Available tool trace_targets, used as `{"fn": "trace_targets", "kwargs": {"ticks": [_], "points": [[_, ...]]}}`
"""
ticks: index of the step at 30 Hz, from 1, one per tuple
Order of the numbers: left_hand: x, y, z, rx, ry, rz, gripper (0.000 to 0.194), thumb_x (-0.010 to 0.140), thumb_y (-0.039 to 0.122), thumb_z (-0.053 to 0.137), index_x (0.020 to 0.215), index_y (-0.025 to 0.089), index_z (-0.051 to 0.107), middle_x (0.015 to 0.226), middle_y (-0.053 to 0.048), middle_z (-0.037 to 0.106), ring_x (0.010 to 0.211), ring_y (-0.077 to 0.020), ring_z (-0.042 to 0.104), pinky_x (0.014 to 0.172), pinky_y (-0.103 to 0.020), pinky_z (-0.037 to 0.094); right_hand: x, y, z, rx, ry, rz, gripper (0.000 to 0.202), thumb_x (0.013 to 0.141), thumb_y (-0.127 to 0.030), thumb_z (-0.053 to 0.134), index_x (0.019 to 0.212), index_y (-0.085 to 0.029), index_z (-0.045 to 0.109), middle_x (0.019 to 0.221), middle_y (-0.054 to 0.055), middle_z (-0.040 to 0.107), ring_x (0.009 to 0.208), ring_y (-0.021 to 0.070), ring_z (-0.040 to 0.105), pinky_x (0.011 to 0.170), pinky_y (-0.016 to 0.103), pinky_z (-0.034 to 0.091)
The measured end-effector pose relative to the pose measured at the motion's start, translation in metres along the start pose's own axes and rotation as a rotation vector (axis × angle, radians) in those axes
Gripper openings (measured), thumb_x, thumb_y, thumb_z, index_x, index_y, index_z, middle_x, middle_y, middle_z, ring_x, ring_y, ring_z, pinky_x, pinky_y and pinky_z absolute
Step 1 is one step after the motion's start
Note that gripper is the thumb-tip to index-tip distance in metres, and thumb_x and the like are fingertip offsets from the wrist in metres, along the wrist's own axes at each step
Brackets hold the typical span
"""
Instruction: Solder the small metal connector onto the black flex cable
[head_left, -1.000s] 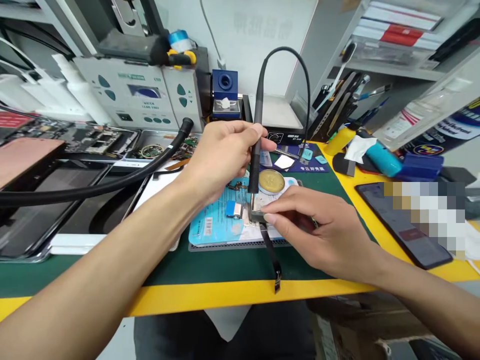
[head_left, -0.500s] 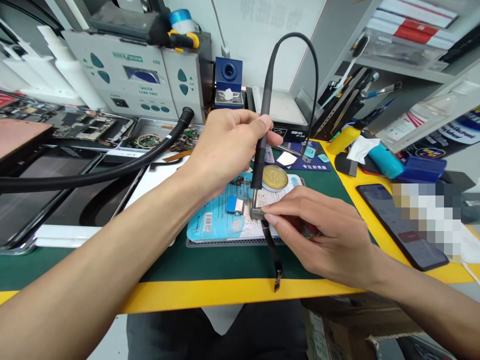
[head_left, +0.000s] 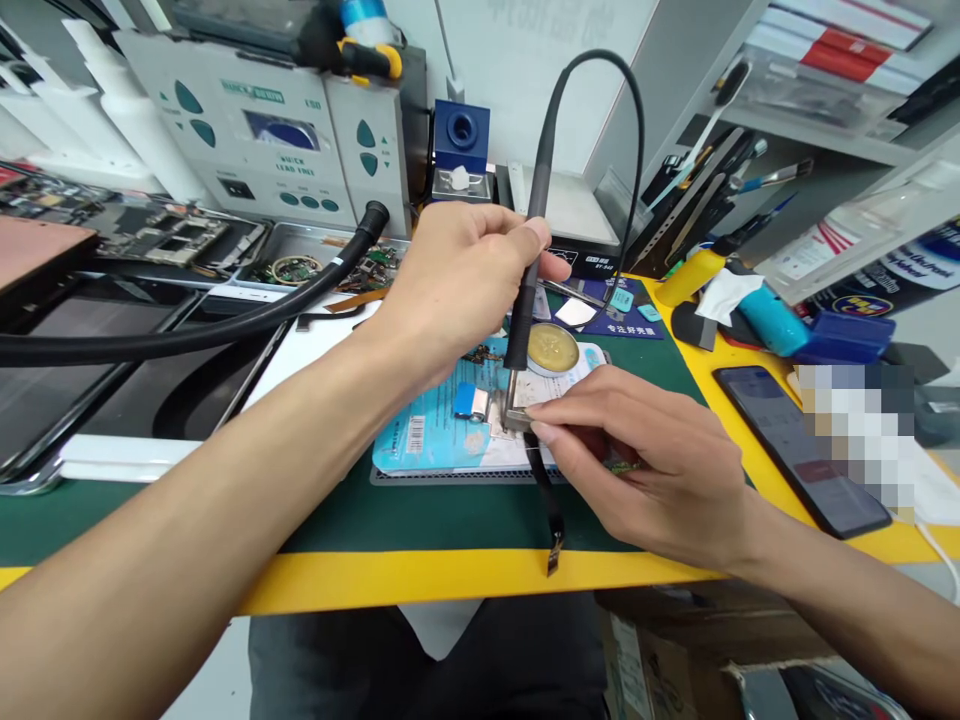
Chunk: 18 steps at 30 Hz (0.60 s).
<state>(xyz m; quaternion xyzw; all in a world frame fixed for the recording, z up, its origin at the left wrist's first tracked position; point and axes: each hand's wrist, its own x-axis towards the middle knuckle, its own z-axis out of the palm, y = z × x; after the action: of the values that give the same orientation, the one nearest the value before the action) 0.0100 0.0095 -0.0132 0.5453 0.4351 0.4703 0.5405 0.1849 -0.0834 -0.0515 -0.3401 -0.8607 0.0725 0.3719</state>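
Observation:
Closed round the black grip of a soldering iron (head_left: 523, 310) is my left hand (head_left: 469, 275). The iron stands nearly upright, its metal tip down at a small metal part (head_left: 517, 419). My right hand (head_left: 645, 455) pinches that part between thumb and fingertips. From it a black flex cable (head_left: 546, 495) hangs over the mat edge. Under the part lies a blue and white pad (head_left: 435, 440). A blue-ended small component (head_left: 472, 401) sits left of the tip, and a round tin of yellowish paste (head_left: 553, 349) is behind. Whether the tip touches the part is hard to tell.
A grey soldering station (head_left: 262, 130) stands at the back left, with a thick black hose (head_left: 225, 345) across the left side. Phone parts (head_left: 172, 235) lie there too. A phone (head_left: 802, 450) rests on the right, near a yellow bottle (head_left: 691, 277) and a teal bottle (head_left: 776, 315).
The iron's tip has shifted slightly left against the small part, and the iron leans a little more. Both hands keep their hold. The whole view has shifted slightly.

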Motion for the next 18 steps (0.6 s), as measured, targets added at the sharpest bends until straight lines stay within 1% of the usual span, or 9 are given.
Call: {"fn": "trace_targets", "kwargs": {"ticks": [5,13,18], "points": [[-0.0006,0.0014,0.0007,0.004,0.013,-0.010,0.024,0.100,0.025,0.064,0.081,0.017,0.076,0.088,-0.005,0.077,0.049,-0.0063,0.035,0.045,-0.025,0.024,-0.0006,0.0001,0.0005,0.002,-0.008,-0.003,0.012,0.095,-0.004,0.069,0.102,-0.012,0.075,0.084,0.004,0.072,0.072,0.0115,0.064,0.059,0.026,0.046],[-0.0011,0.0014,0.0013,0.006,0.023,-0.009,0.027,0.100,0.024,0.064,0.077,0.018,0.076,0.087,-0.004,0.077,0.049,-0.0073,0.035,0.047,-0.027,0.024,-0.0015,-0.0006,-0.0017,-0.019,-0.021,0.011,0.016,0.098,-0.008,0.065,0.106,-0.020,0.071,0.087,0.004,0.074,0.074,0.0144,0.066,0.056,0.028,0.046],[-0.0014,0.0004,0.0004,0.008,0.013,0.016,0.027,0.101,0.024,0.063,0.079,0.017,0.076,0.087,-0.005,0.077,0.052,-0.0077,0.037,0.051,-0.027,0.027,-0.0012,0.0010,-0.0009,-0.027,-0.025,-0.010,0.014,0.097,-0.007,0.067,0.105,-0.018,0.071,0.085,0.004,0.074,0.073,0.0146,0.065,0.057,0.029,0.046]]}}
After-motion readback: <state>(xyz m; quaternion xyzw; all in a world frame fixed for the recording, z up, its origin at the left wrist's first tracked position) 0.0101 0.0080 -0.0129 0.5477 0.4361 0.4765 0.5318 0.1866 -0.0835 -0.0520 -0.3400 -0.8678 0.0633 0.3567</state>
